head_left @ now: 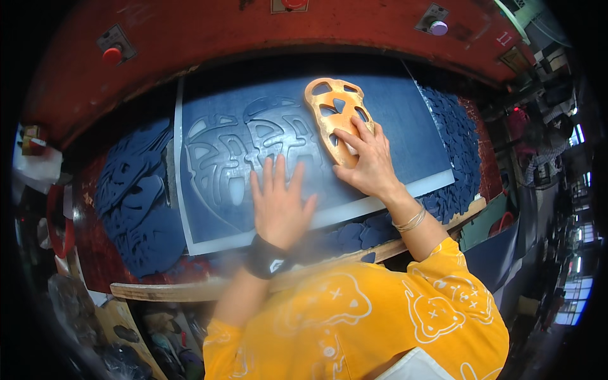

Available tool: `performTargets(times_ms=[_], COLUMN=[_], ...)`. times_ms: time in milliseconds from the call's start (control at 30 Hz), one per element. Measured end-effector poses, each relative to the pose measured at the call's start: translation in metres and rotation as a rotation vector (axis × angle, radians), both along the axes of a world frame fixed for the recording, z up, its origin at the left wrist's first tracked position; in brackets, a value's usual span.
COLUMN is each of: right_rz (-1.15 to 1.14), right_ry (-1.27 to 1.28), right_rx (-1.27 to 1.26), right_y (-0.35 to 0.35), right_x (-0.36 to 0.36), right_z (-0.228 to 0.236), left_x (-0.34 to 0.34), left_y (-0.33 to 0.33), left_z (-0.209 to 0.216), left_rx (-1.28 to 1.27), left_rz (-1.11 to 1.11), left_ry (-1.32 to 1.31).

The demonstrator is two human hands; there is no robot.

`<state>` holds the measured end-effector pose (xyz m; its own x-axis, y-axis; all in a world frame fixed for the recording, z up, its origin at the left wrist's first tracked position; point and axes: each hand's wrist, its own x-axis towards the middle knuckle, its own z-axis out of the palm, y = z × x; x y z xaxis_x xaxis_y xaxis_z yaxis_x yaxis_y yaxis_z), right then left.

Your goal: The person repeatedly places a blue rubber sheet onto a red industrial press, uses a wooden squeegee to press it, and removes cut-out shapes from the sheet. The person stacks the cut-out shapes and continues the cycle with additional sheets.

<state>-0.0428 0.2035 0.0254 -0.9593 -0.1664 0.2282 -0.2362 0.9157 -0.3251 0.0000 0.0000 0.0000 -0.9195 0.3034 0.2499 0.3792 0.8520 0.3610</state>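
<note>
A dark blue sheet [408, 136] lies on a white cutting board [215, 244] with pale edges. Cut outlines of curved, slotted shapes show in the sheet's left half. On top of the sheet, right of those cuts, sits an orange-yellow cutting die [342, 120] with several openings, shaped like a shoe sole. My right hand [369, 159] grips its near right part, thumb at the near edge and fingers over the top. My left hand [278, 206], slightly blurred, is spread flat over the near edge of the cut shapes. A black band circles its wrist.
Blue scraps [142, 202] heap up left of the board, and more small blue offcuts [453, 139] pile along its right side. A red machine beam [209, 28] with a red button [112, 56] spans the far side. A wooden rail [171, 292] edges the near side.
</note>
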Motion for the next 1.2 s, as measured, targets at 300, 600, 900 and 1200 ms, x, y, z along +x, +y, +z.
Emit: performTargets(times_ms=[300, 600, 900, 1200], right_rz=[0.067, 0.709, -0.303, -0.298], right_ry=[0.272, -0.662, 1.167, 1.120], right_rx=[0.103, -0.367, -0.313, -0.308], right_y=[0.022, 0.093, 0.156, 0.174], right_x=[-0.048, 0.048, 0.008, 0.051], right_z=[0.011, 0.049, 0.089, 0.050], left_x=[-0.006, 0.108, 0.111, 0.118], left_y=[-0.004, 0.008, 0.014, 0.021], left_z=[0.005, -0.014, -0.039, -0.044], left_rx=[0.142, 0.703, 0.505, 0.313], left_rz=[-0.056, -0.248, -0.236, -0.158], left_ry=[0.019, -0.199, 0.155, 0.256])
